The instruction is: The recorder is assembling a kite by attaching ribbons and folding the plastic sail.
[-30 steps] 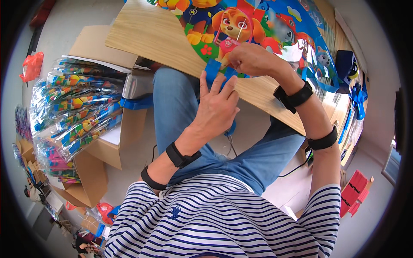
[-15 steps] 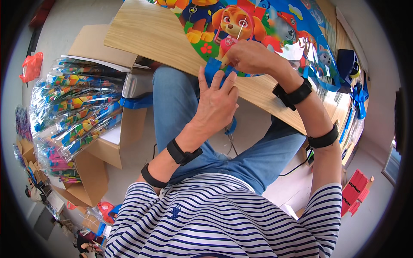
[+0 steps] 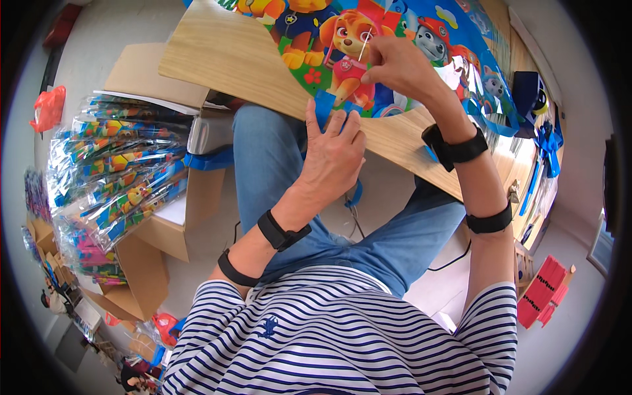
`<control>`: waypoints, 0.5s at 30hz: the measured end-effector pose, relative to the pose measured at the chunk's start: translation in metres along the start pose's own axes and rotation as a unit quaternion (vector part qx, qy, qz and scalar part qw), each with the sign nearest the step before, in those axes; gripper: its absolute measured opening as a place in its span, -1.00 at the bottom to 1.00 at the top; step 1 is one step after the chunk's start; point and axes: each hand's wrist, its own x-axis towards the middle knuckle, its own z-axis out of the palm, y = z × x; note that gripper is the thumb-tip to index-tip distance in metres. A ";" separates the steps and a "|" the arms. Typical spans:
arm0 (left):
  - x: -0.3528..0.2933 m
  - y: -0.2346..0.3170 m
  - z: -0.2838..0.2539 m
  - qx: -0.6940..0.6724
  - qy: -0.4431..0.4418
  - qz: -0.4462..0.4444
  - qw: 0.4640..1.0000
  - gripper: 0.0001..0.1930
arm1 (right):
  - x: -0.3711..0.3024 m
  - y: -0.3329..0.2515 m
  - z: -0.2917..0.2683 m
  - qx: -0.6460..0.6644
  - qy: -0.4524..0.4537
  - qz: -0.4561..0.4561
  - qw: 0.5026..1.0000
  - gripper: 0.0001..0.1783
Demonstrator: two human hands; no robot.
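Observation:
A large glossy sheet (image 3: 332, 62) printed with cartoon puppies lies on the wooden table in front of me, its curved edge towards me. At that edge my left hand (image 3: 332, 155) holds a blue strip (image 3: 322, 105), with the fingertips over it and the thumb hidden. My right hand (image 3: 401, 66) is above the sheet, fingers curled together and the thumb bent towards them. Anything pinched there is too small or hidden to make out. Beside its fingertips a thin white line (image 3: 365, 47) shows against the printed puppy.
The table's (image 3: 210, 56) near edge runs over my knees. An open cardboard box (image 3: 141, 270) at left bears many printed pieces in clear plastic sleeves (image 3: 125, 158). Blue ribbons (image 3: 548, 150) hang at the right. A red plastic bag (image 3: 48, 108) and a red stack (image 3: 543, 289) are farther off.
My right hand has moved up and away from the blue strip, over the printed puppy. My left hand stays on the strip. The sheet has shifted slightly to the left.

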 end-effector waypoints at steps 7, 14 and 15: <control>-0.001 0.001 -0.001 0.006 -0.009 -0.005 1.000 -0.58 | -0.022 -0.005 0.035 0.053 -0.070 0.132 0.987 -0.67; -0.006 0.000 0.000 0.019 -0.007 0.000 1.000 -0.54 | -0.048 -0.011 0.061 0.034 0.164 0.090 0.982 -0.73; -0.007 -0.002 -0.002 0.024 -0.009 -0.005 1.000 -0.56 | -0.060 -0.016 0.060 0.075 0.176 0.071 0.979 -0.72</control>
